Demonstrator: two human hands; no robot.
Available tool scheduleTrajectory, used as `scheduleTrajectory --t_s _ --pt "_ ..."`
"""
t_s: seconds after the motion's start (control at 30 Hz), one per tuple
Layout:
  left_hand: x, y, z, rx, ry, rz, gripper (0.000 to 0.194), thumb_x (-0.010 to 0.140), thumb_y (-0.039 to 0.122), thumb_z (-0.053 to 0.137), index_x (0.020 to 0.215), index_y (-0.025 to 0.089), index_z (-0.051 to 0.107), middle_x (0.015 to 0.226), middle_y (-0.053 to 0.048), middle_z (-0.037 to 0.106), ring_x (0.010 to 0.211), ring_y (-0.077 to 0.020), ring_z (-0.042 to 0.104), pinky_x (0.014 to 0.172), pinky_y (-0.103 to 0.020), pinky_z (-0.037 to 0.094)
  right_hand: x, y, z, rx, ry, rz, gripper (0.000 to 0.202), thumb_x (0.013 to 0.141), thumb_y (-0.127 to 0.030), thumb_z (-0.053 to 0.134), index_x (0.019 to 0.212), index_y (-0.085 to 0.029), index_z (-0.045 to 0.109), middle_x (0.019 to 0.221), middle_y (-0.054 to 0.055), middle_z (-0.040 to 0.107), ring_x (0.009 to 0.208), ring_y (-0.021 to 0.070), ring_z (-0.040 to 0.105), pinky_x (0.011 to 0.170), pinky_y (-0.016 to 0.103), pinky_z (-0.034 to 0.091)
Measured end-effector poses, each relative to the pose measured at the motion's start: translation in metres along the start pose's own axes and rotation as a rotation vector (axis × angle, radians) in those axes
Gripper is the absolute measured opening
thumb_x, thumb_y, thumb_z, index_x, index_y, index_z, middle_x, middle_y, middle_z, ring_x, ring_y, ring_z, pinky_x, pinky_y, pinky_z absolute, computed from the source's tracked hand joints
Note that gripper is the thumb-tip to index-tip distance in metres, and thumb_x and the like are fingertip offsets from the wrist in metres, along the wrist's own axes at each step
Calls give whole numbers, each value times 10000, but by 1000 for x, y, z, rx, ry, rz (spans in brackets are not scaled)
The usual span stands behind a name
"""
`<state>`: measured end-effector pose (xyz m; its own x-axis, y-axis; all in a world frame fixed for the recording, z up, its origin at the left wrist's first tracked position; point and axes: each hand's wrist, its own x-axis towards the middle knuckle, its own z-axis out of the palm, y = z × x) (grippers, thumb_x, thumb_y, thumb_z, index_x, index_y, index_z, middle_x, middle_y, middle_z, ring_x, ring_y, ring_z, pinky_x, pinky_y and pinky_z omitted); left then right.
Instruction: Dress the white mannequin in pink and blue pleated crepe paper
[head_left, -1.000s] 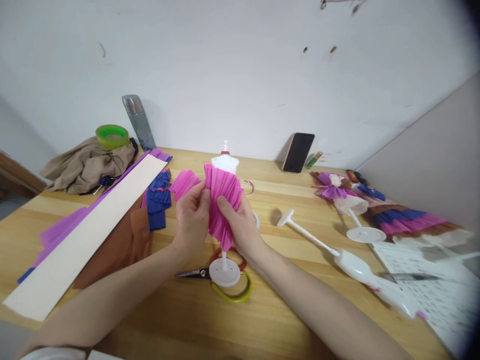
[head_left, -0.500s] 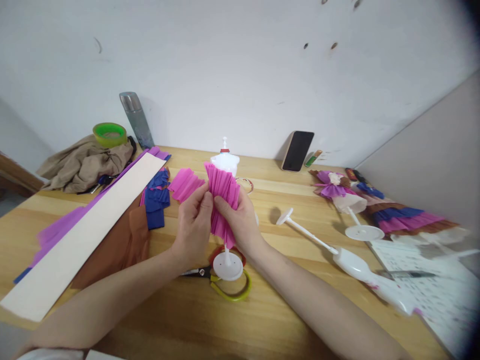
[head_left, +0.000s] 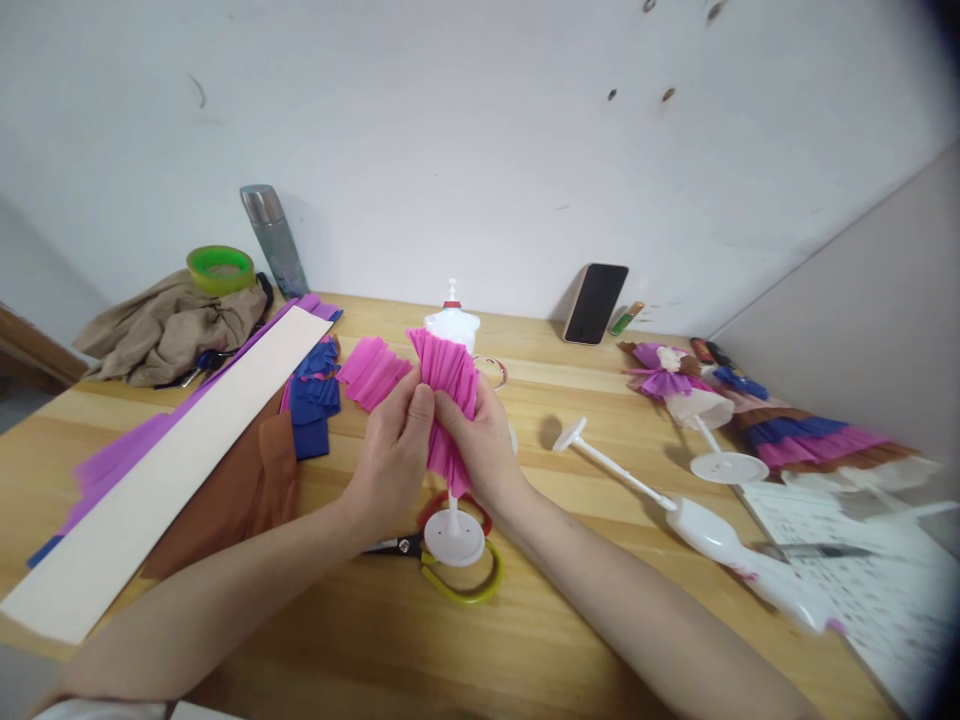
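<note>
A pleated strip of pink crepe paper (head_left: 450, 375) is pinched between both hands at the centre. My left hand (head_left: 397, 435) grips its left edge with thumb and fingers. On its right side, my right hand (head_left: 484, 440) holds the folds, thumb in front. Right behind the strip stands a white mannequin (head_left: 452, 325) with a red band at its neck; its lower body is hidden. Its round base (head_left: 454, 538) rests over scissors (head_left: 472, 592) with red and yellow handles. Another pleated pink piece (head_left: 371, 372) lies just left of the hands.
Left are a long cream strip (head_left: 172, 460), brown paper (head_left: 240, 480), blue pieces (head_left: 313, 410), cloth (head_left: 165, 325), green tape (head_left: 220, 268) and a flask (head_left: 274, 240). Right are a phone (head_left: 596, 303), a lying mannequin (head_left: 735, 555), paper-dressed figures (head_left: 664, 370) and a written sheet (head_left: 892, 590).
My left hand has shifted slightly right, its thumb now over more of the pink strip. The strip is bunched a little narrower at its middle. My right hand has barely moved.
</note>
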<state>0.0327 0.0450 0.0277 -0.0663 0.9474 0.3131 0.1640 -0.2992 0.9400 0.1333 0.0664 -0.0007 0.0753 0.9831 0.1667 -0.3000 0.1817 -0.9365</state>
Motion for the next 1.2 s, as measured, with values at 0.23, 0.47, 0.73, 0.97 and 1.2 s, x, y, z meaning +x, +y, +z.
scheduleTrajectory --t_s 0.23,0.47,0.73,0.97,1.2 --pt "2 3 0 -37 -38 -23 335 944 347 480 645 218 401 644 32 462 605 -124 425 569 -252 366 1 2 1 -5 37 -14 332 735 -410 768 955 -226 601 786 -26 630 728 171 595 716 312 500" --pt "6 7 -3 -38 -114 6 415 956 457 448 626 222 360 603 43 376 563 -121 324 525 -265 317 -3 -6 5 -25 64 -2 314 707 -361 788 927 -237 600 695 -47 611 662 165 583 634 299 490" --pt "2 12 -1 -160 -90 -50 356 928 464 509 679 214 459 679 26 443 626 -131 404 588 -259 384 -7 -9 7 -37 72 -22 310 713 -370 785 903 -224 589 752 -33 605 681 145 572 637 285 479" --pt "1 -4 1 -399 -100 -146 300 898 483 580 800 200 599 771 12 554 717 -128 508 686 -238 452 -4 -16 5 -17 72 -37 305 693 -371 780 881 -240 579 727 -34 610 661 144 574 613 279 487" --pt "5 -5 0 -376 -238 -125 269 867 402 643 1028 187 636 966 -36 652 948 -183 583 864 -289 476 1 -15 -1 38 80 -34 310 706 -372 766 930 -227 609 816 -28 644 750 156 603 705 301 505"
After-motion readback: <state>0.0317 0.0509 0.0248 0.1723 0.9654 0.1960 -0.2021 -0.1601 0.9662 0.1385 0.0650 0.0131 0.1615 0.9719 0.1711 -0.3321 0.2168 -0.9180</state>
